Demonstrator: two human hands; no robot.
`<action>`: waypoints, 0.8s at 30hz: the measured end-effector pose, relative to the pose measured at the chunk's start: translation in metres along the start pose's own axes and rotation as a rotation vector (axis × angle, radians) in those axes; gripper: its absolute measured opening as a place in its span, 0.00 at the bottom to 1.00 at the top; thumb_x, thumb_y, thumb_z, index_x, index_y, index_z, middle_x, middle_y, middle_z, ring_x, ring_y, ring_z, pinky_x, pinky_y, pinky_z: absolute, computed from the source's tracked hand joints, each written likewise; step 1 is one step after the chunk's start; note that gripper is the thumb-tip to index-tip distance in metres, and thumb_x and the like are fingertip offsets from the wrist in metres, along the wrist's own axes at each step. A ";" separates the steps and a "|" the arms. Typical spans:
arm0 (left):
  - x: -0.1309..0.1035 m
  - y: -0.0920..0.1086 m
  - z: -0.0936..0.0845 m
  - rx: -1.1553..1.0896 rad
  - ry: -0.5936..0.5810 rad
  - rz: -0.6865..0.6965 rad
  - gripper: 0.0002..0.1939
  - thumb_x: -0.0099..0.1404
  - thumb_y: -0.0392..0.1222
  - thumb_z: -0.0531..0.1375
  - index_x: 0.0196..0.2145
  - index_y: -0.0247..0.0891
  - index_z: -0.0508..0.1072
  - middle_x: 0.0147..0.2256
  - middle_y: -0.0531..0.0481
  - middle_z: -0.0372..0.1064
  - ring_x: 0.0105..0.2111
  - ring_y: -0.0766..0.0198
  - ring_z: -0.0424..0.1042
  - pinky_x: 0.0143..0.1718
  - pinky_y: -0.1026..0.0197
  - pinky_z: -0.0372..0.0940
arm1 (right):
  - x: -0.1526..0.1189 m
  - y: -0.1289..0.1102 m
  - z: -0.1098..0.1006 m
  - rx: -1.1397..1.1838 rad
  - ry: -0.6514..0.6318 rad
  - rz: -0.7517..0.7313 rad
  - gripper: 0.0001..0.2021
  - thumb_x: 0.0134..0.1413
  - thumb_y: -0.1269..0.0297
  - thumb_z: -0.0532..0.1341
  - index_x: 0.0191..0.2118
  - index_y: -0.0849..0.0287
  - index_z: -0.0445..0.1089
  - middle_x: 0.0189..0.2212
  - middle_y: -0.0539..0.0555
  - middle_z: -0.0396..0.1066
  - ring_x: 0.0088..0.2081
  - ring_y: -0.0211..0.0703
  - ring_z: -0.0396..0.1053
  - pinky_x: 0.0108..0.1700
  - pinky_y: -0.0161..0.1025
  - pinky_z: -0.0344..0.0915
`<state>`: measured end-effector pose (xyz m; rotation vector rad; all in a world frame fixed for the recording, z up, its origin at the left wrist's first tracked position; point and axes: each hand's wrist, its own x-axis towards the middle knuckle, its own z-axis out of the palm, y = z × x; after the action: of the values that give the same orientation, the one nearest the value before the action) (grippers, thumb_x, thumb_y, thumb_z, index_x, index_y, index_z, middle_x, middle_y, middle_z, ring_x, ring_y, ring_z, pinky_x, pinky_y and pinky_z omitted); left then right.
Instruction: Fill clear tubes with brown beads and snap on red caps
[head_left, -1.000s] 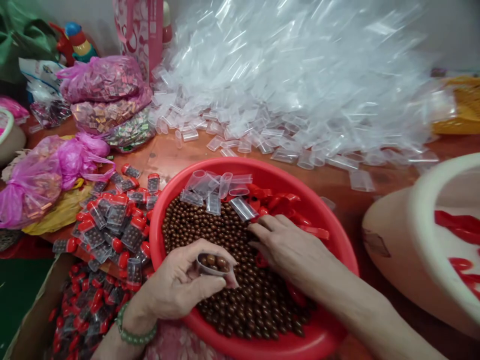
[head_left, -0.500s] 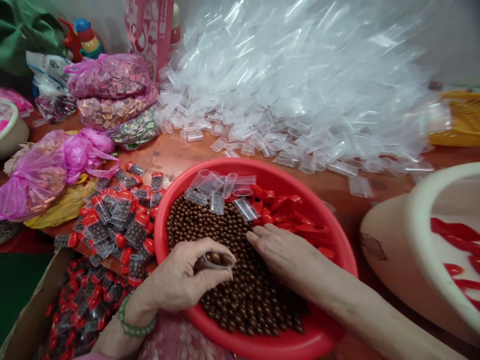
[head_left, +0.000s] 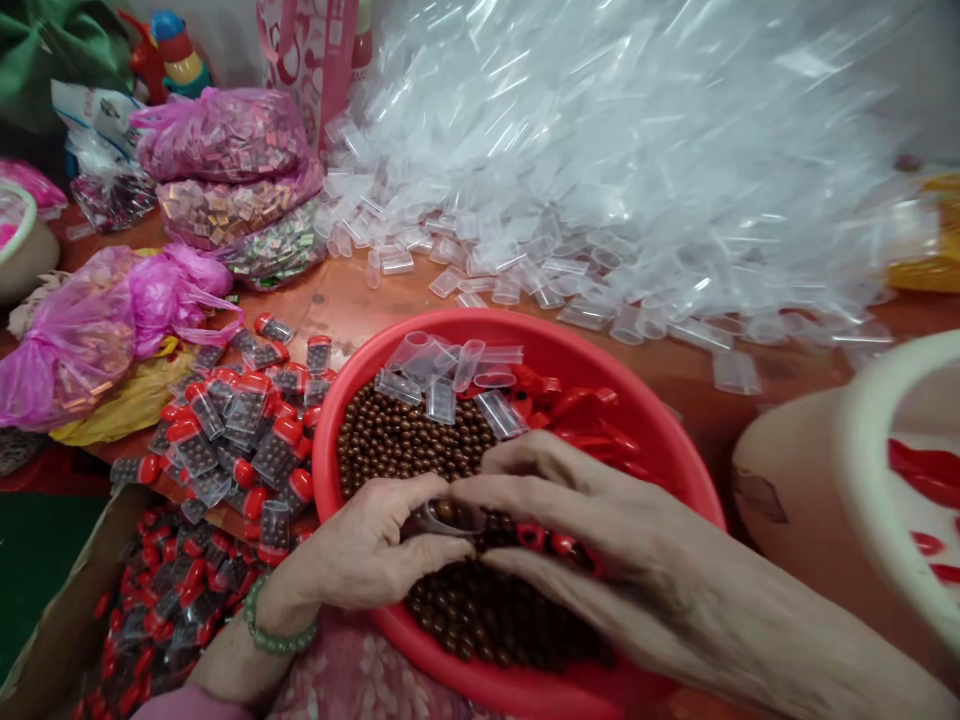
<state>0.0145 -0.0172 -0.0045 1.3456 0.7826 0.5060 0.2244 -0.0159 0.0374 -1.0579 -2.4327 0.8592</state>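
My left hand (head_left: 390, 540) pinches a clear plastic tube (head_left: 429, 516) between thumb and fingers, its open mouth facing right. Brown balls (head_left: 450, 510) show inside the mouth. My right hand (head_left: 570, 500) is curled against that mouth, index finger and thumb at either side of it. Red caps (head_left: 531, 536) show in the gap between them; I cannot tell whether they are held or lie behind. Both hands are over a red basin (head_left: 330, 430) with loose brown balls (head_left: 405, 440), red parts (head_left: 562, 410) and several empty clear tubes (head_left: 441, 400).
Filled red-capped tubes (head_left: 247, 410) lie left of the basin, with more in a box (head_left: 165, 600) below. A large heap of clear tubes (head_left: 600, 170) covers the back. Pink bags (head_left: 225, 140) sit at left. A pale bucket (head_left: 795, 450) with red parts stands at right.
My right hand has moved left and lifted from the balls to the mouth of the tube. My left hand still grips the tube in nearly the same place. The camera view has shifted slightly.
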 end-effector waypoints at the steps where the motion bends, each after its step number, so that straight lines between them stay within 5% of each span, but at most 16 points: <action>1: 0.000 -0.001 -0.001 0.003 -0.010 0.014 0.06 0.64 0.37 0.58 0.38 0.33 0.72 0.31 0.53 0.66 0.31 0.67 0.63 0.36 0.65 0.60 | 0.005 -0.005 -0.002 0.024 -0.049 -0.011 0.16 0.62 0.69 0.57 0.55 0.51 0.64 0.42 0.55 0.69 0.41 0.42 0.72 0.39 0.35 0.70; 8: -0.003 -0.009 -0.005 0.045 -0.058 -0.016 0.05 0.62 0.34 0.59 0.38 0.34 0.72 0.33 0.52 0.68 0.34 0.65 0.65 0.39 0.64 0.62 | 0.020 -0.006 0.003 0.087 -0.244 0.027 0.03 0.63 0.69 0.57 0.40 0.58 0.68 0.35 0.52 0.65 0.32 0.38 0.66 0.34 0.35 0.64; 15: 0.004 -0.001 -0.008 -0.105 0.047 -0.076 0.06 0.65 0.37 0.58 0.41 0.36 0.71 0.34 0.53 0.69 0.35 0.68 0.67 0.38 0.67 0.61 | 0.007 0.010 0.001 0.198 -0.091 0.089 0.03 0.64 0.66 0.57 0.37 0.58 0.65 0.32 0.50 0.69 0.34 0.37 0.68 0.37 0.33 0.65; 20: 0.008 -0.002 -0.006 -0.217 0.235 -0.042 0.07 0.65 0.39 0.61 0.41 0.37 0.73 0.35 0.53 0.72 0.37 0.68 0.70 0.42 0.67 0.63 | -0.019 0.043 -0.007 -0.204 0.213 0.355 0.10 0.64 0.65 0.55 0.48 0.58 0.67 0.47 0.59 0.69 0.45 0.47 0.70 0.48 0.43 0.66; 24: 0.008 -0.003 -0.005 -0.225 0.239 -0.038 0.08 0.63 0.38 0.62 0.41 0.37 0.75 0.36 0.51 0.73 0.37 0.67 0.71 0.42 0.66 0.64 | -0.039 0.046 0.000 -0.115 -0.011 0.360 0.07 0.64 0.66 0.55 0.45 0.56 0.68 0.39 0.54 0.71 0.39 0.43 0.72 0.42 0.40 0.68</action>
<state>0.0161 -0.0086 -0.0091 1.0719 0.9153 0.7117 0.2746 -0.0203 0.0038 -1.5712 -2.3612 0.8384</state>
